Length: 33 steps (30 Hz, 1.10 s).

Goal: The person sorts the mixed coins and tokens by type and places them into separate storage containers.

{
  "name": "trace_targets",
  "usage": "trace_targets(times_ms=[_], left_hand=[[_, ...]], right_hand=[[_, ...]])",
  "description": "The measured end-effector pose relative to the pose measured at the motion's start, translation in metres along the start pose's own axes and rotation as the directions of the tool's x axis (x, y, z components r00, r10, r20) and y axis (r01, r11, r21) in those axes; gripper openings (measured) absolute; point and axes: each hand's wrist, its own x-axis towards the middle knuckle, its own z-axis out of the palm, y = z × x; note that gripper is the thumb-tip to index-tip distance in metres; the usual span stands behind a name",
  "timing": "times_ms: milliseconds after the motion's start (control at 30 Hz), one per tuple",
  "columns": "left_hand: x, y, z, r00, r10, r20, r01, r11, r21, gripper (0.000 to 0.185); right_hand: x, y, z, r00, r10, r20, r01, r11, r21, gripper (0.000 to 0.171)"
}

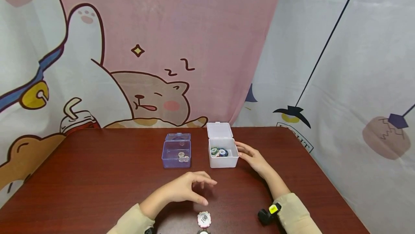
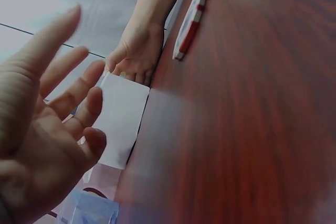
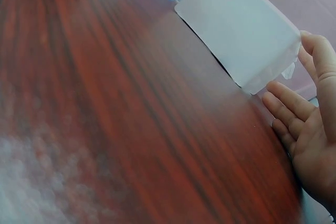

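Observation:
My right hand (image 1: 256, 160) rests its thumb and fingers against the right side of a white plastic box (image 1: 223, 161), with the fingers fairly straight. The box's lid (image 1: 219, 130) is tipped back, and several poker chips (image 1: 222, 152) lie inside. My left hand (image 1: 183, 188) hovers over the table in front of the boxes, thumb and fingers spread apart, holding nothing. Just below it on the table lies a white poker chip (image 1: 204, 219) marked 100, red at its edge in the left wrist view. Another poker chip (image 1: 203, 232) is cut off by the head view's lower border.
To the left of the white box stands a translucent blue box (image 1: 168, 162), its lid (image 1: 178, 137) raised, with several clear round pieces (image 1: 183, 158) inside. Both stand toward the back of the dark red wooden table (image 1: 97, 176). A printed curtain (image 1: 207, 28) hangs behind.

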Motion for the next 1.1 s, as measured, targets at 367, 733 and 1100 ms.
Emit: trace_targets(times_ms=[367,733,1100], left_hand=[[-0.010,0.001,0.001,0.981,-0.021,0.192,0.017,1.000,0.024,0.050],[-0.017,0.005,0.006,0.956,-0.003,0.293,-0.074,0.964,0.254,0.048],[-0.017,0.010,0.012,0.954,-0.024,0.299,-0.107,0.904,0.415,0.051]], right_hand=[[0.000,0.002,0.001,1.000,0.011,-0.011,-0.011,1.000,-0.012,0.046],[0.001,0.003,-0.001,1.000,0.008,-0.006,-0.008,1.000,-0.023,0.047],[-0.001,0.000,0.000,1.000,0.013,-0.004,-0.013,1.000,-0.023,0.046]])
